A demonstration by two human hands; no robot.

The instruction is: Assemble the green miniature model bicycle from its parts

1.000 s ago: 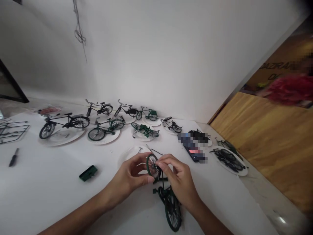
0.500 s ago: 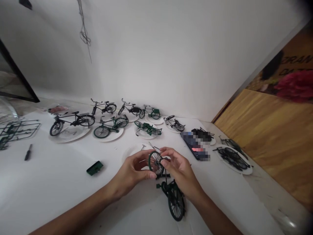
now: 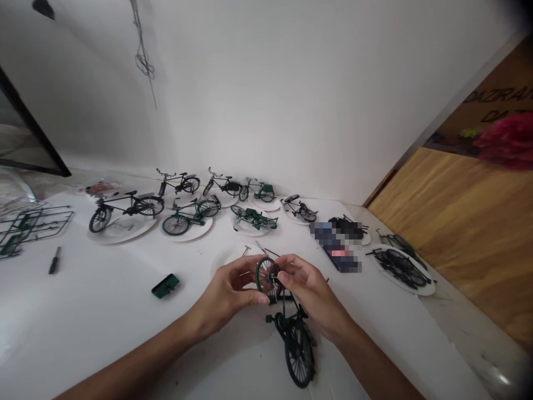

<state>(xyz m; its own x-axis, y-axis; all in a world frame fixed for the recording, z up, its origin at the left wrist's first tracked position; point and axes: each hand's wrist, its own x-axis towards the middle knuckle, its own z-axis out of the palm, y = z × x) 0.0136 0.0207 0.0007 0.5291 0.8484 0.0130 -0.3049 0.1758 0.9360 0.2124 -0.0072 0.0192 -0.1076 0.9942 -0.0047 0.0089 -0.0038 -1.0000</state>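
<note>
A small dark green model bicycle [image 3: 298, 355] is between my hands, with one wheel toward me. My left hand [image 3: 233, 286] grips the rim of its far, spoked wheel [image 3: 266, 278] between thumb and fingers. At that wheel's hub, my right hand [image 3: 303, 283] is closed with thumb and forefinger pinched around the fork area; the fingers partly hide what they grip. Just beyond my hands lies a white paper plate [image 3: 222, 256] with thin metal rods on it. A green box-shaped part [image 3: 165, 285] rests on the table to the left.
Several model bicycles stand or lie on paper plates along the wall, including a black one [image 3: 125, 205] and a green one [image 3: 191, 215]. A phone [image 3: 337, 250] lies right of centre. At left are a screwdriver [image 3: 55, 261] and green frame parts [image 3: 37, 225].
My right thumb and forefinger have shifted slightly at the wheel hub, and a thin light-coloured piece now shows there. My left hand keeps its hold on the wheel. The view has shifted slightly.
</note>
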